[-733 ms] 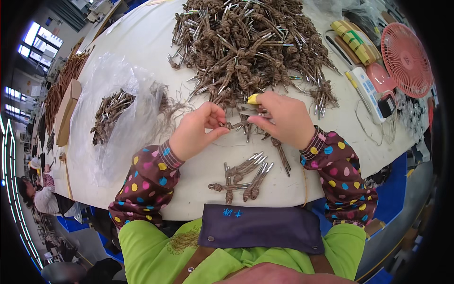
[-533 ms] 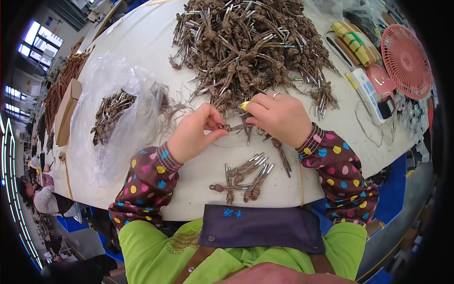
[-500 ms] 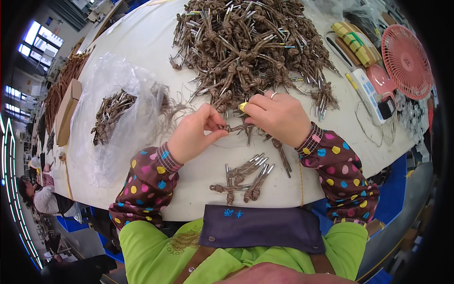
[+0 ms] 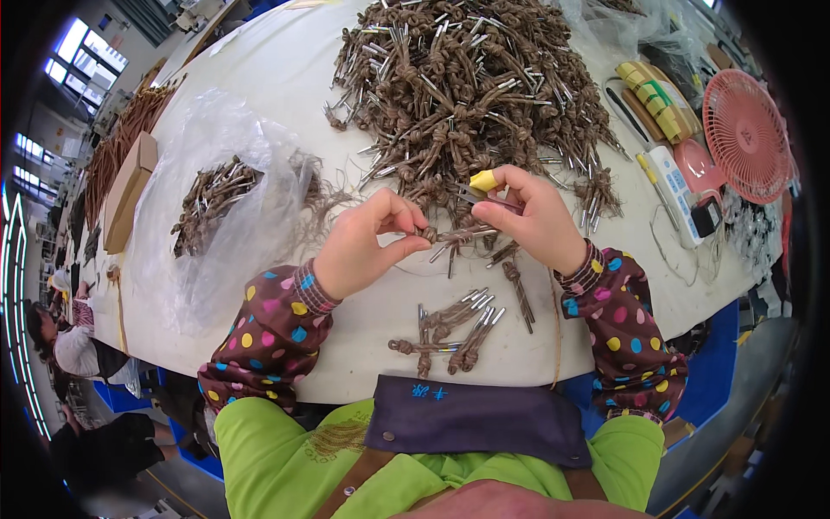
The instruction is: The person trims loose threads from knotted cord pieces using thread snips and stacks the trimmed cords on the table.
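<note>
A brown knotted cord with a metal tip (image 4: 454,234) is pinched by its knot between the thumb and index finger of my left hand (image 4: 365,242). My right hand (image 4: 549,223) is closed around small thread snips (image 4: 472,193), whose blades point left, just above the cord. Something yellow (image 4: 482,180) covers the tip of my right index finger. Beyond both hands rises a large pile of similar knotted cords (image 4: 475,95). Several more cords (image 4: 465,333) lie nearer me, and a single cord (image 4: 518,297) rests below my right hand.
To the left, a clear plastic bag (image 4: 186,290) surrounds a bundle of cords (image 4: 216,203), beside a cardboard box (image 4: 130,195). A pink fan (image 4: 745,137), a white power strip (image 4: 676,195) and a yellow-green bundle (image 4: 659,99) are at the right. Another person (image 4: 78,346) is at far left.
My right hand has moved slightly right, away from the cord, and turned so the snips show. My left hand has shifted a little right, keeping the cord's knot.
</note>
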Available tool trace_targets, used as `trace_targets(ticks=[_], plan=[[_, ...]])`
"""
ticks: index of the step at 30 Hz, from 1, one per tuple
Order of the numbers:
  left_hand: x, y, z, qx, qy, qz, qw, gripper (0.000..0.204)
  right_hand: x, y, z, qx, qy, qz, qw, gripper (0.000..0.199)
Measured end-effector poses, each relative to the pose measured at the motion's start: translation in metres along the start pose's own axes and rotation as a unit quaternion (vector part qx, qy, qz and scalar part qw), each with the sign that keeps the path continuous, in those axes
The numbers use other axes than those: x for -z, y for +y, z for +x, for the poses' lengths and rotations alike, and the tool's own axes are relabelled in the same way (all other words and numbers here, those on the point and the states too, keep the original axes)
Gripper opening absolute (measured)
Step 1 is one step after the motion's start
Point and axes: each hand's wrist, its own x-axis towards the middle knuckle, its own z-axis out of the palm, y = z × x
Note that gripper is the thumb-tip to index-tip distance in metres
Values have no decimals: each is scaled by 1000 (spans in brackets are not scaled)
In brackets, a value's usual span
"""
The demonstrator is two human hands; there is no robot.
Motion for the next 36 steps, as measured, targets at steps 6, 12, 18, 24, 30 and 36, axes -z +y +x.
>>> trace_targets(ticks=[6, 12, 18, 24, 30, 36], plan=[[-4, 5, -1, -23, 57, -74, 995, 27, -5, -13, -7, -28, -73, 28, 997, 23], [5, -7, 5, 150, 91, -362, 916, 20, 3, -6, -1, -48, 9, 179, 983, 20], [5, -6, 3, 142, 62, -358, 921, 18, -10, -6, -2, 143, 20, -248, 958, 28], [1, -3, 7, 146, 45, -366, 918, 17, -17, -8, -1, 147, 55, -242, 957, 26], [7, -3, -3, 127, 42, -374, 918, 17, -18, -9, 7, 102, 75, -241, 962, 20], [-11, -9, 4, 126, 36, -311, 941, 24, 21, 6, -3, 84, 95, -19, 992, 33]])
